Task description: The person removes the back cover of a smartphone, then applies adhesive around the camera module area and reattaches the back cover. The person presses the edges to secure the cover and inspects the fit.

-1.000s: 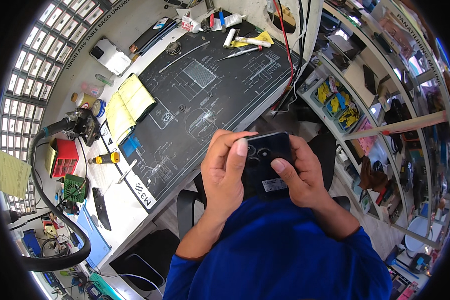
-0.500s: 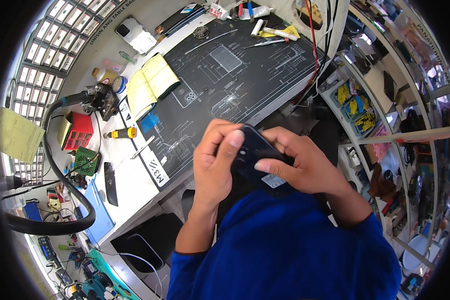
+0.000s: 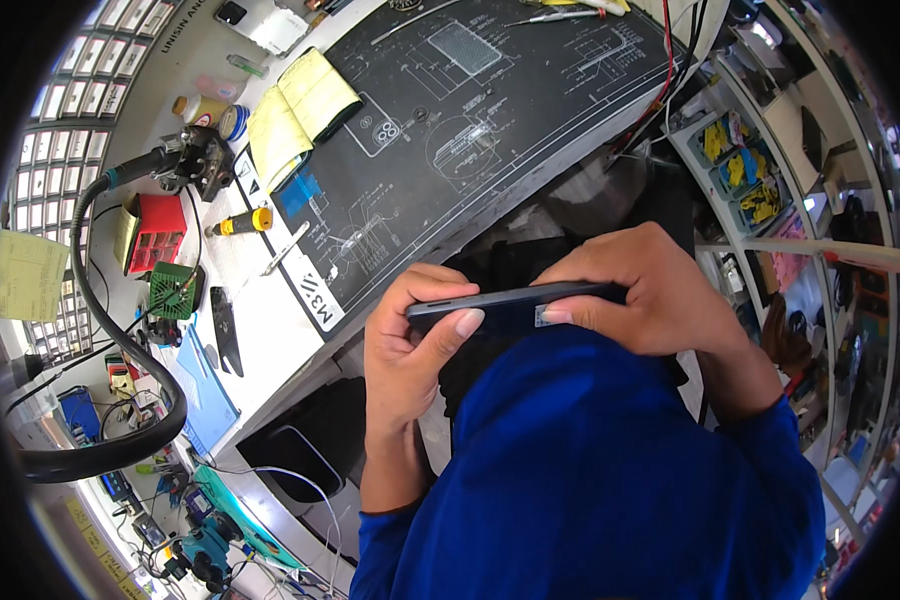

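Between my two hands is a dark smartphone (image 3: 515, 300), turned so that its long thin edge faces up. My left hand (image 3: 410, 335) is closed around one end, with the thumb pressed on the near face and the fingers behind. At the other end, my right hand (image 3: 635, 290) grips it the same way, its thumb beside a small pale label (image 3: 547, 315) on the near face. The phone is held in the air in front of my blue shirt, off the bench's near edge. Its far face is hidden from view.
A black printed work mat (image 3: 410, 200) covers the bench. On it lies a yellow paper pad (image 3: 305, 110). To the left are a yellow-and-black screwdriver (image 3: 242, 222), a green-framed fan (image 3: 175, 290) and a bent black hose arm (image 3: 90, 240). Shelves with a parts bin (image 3: 735, 170) stand at right.
The phone has been tilted from showing its back at a slant to lying level, edge up. Both hands have turned with it, and the view has shifted slightly.
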A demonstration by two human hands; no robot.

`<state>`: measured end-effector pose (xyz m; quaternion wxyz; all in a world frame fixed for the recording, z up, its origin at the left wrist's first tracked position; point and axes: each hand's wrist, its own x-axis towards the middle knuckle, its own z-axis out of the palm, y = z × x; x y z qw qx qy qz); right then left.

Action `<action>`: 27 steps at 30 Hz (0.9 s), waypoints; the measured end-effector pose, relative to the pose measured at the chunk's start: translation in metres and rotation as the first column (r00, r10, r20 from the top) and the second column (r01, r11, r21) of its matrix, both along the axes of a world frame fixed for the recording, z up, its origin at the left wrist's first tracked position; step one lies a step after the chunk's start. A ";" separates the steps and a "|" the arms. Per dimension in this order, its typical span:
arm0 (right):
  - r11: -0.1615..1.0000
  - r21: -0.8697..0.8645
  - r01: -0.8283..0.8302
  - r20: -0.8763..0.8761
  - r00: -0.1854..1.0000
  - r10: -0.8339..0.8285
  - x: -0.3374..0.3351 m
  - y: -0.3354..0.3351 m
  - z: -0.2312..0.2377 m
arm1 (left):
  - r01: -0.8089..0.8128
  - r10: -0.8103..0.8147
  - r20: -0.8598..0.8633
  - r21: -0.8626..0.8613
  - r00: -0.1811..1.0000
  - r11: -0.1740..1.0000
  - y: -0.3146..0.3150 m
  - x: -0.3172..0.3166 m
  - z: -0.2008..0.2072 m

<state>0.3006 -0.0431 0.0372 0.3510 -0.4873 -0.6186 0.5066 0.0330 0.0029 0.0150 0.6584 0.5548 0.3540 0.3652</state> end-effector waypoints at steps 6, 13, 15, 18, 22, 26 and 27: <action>0.955 -0.268 0.127 -0.583 0.768 -0.265 -0.007 -0.020 -0.042 | -0.071 0.079 0.098 -0.077 0.992 0.994 -0.005 0.014 -0.001; 0.991 0.045 0.129 -0.463 0.881 -0.094 0.007 -0.030 -0.053 | 0.102 -0.100 -0.094 0.019 0.991 0.995 -0.002 0.021 0.006; 0.986 0.054 0.157 -0.498 0.860 -0.109 0.006 -0.031 -0.052 | 0.099 -0.094 -0.107 0.040 0.990 0.994 -0.002 0.023 0.007; 0.982 0.070 0.175 -0.494 0.862 -0.119 0.007 -0.034 -0.053 | 0.118 -0.105 -0.154 0.074 0.983 0.990 -0.001 0.024 0.008; 0.985 -0.078 0.153 -0.416 0.893 -0.172 0.011 -0.037 -0.044 | 0.229 -0.212 -0.238 0.047 0.948 0.972 0.003 0.026 0.012; 0.951 -0.283 0.128 -0.348 0.910 -0.226 0.013 -0.036 -0.032 | 0.289 -0.265 -0.284 0.049 0.922 0.956 0.003 0.035 0.014; 0.937 -0.319 0.140 -0.350 0.902 -0.254 0.012 -0.035 -0.031 | 0.252 -0.236 -0.235 0.040 0.943 0.967 0.001 0.036 0.007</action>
